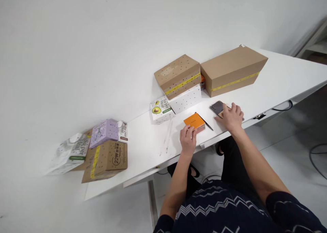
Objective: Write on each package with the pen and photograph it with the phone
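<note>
My left hand (188,139) is at the near left corner of a small, thick orange-topped pad (195,120), fingers bent over its edge and thumb along its near side. The pad lies flat on the white table, its side showing a pinkish stack. Just beyond it a slim black pen (204,122) lies slanted on the tabletop. To the right, my right hand (232,118) is closed over the near end of a dark smartphone (217,107). The phone's camera side faces up, and my fingers and palm hide part of it.
Behind my hands stand a speckled cardboard box (178,75) on white cartons (186,99) and a long brown box (233,69). A faint clear strip (168,136) lies left of the pad. More boxes (107,158), one purple (104,132), are piled at the table's left end.
</note>
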Available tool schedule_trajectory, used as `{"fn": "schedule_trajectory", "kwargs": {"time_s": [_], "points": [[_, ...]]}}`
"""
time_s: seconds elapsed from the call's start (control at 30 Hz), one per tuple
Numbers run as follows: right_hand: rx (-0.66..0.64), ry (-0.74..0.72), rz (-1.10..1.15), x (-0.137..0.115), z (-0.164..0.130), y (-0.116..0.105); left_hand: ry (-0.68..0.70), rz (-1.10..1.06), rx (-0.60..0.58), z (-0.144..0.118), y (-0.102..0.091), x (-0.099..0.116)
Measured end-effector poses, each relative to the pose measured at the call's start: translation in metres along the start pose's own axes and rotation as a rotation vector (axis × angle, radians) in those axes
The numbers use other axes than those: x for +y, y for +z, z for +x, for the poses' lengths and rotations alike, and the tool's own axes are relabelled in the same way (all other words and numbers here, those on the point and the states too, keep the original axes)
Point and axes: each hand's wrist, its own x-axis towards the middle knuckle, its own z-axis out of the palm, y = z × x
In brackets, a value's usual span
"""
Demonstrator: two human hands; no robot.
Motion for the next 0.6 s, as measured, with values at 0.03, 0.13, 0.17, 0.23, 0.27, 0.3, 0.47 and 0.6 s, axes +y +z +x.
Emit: {"fn": "schedule_trajectory", "kwargs": {"time_s": [0.03,0.13,0.17,0.23,0.27,0.3,0.47,0.6], "points": [[-0.028,-0.008,0.015,0.004,0.003,0.002,-0.007,0.010,-0.002,0.000,0.000,0.000],[-0.121,-0.026,0.053,0.011,0.005,0.006,-0.011,0.038,-0.001,0.000,-0.001,0.001],[-0.124,-0.016,0.063,0.011,0.004,0.006,-0.011,0.049,-0.001,0.001,-0.001,0.002],[-0.110,0.028,0.123,0.012,0.000,0.004,-0.014,0.070,-0.003,0.001,-0.002,0.002],[-0.103,0.055,0.196,0.012,-0.003,0.002,-0.016,0.081,-0.005,0.001,-0.002,0.003],[-0.099,0.088,0.309,0.012,-0.007,-0.002,-0.016,0.091,-0.008,0.001,-0.002,0.003],[-0.268,0.309,1.261,0.006,-0.036,-0.039,-0.020,0.098,-0.007,0.000,-0.001,0.003],[-0.647,0.266,1.765,-0.015,-0.079,-0.076,-0.027,0.066,0.017,-0.002,0.004,0.000]]}}
